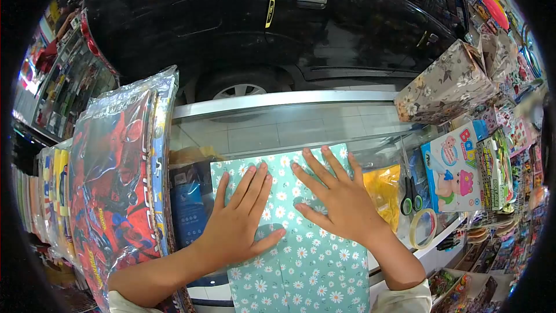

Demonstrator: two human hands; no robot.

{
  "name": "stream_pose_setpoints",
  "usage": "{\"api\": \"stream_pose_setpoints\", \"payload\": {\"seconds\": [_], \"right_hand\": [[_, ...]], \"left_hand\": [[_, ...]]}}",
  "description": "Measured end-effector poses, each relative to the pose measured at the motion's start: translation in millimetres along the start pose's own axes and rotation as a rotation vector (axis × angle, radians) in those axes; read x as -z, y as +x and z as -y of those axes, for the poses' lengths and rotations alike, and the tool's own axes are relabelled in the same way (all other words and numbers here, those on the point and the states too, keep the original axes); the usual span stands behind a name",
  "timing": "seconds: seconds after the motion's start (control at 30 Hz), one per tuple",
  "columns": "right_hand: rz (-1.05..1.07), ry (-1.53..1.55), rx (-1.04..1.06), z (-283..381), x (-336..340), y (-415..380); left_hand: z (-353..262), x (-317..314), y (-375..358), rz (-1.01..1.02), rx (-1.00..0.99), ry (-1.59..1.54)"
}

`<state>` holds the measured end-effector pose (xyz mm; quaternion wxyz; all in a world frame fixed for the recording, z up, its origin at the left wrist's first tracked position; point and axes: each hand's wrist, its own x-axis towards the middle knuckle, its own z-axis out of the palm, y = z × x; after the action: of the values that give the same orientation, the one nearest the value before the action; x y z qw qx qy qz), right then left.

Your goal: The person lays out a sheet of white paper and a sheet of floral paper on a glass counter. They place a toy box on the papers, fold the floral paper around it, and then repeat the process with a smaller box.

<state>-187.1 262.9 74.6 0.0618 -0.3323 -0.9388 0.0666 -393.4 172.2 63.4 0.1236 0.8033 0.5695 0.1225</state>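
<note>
A flat green wrapping paper piece (pixel 315 266) with white daisies lies on the glass counter. My left hand (pixel 243 214) rests flat on its left half, fingers stretched forward and thumb out to the side. Palm down on the right half is my right hand (pixel 341 197), its fingers spread wide. Neither hand holds anything. Right of the paper lie scissors (pixel 411 200) with black and green handles, and a roll of clear tape (pixel 424 229) sits just in front of them. A crease line runs down the paper between the hands.
Plastic-wrapped Spider-Man packs (pixel 116 179) stack high at the left. At the right stand a Baby box (pixel 454 168) and a floral paper bag (pixel 443 87). Yellow plastic packaging (pixel 382 191) shows beside the paper. A black car (pixel 231 29) is parked beyond the glass counter (pixel 255 133).
</note>
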Motion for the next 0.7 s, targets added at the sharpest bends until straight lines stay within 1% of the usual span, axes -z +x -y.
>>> {"api": "stream_pose_setpoints", "payload": {"seconds": [0.7], "right_hand": [[-0.004,-0.020,0.006,-2.9,-9.2,-1.2]], "left_hand": [[-1.5,-0.6,-0.3,-0.020,0.013,0.022]]}}
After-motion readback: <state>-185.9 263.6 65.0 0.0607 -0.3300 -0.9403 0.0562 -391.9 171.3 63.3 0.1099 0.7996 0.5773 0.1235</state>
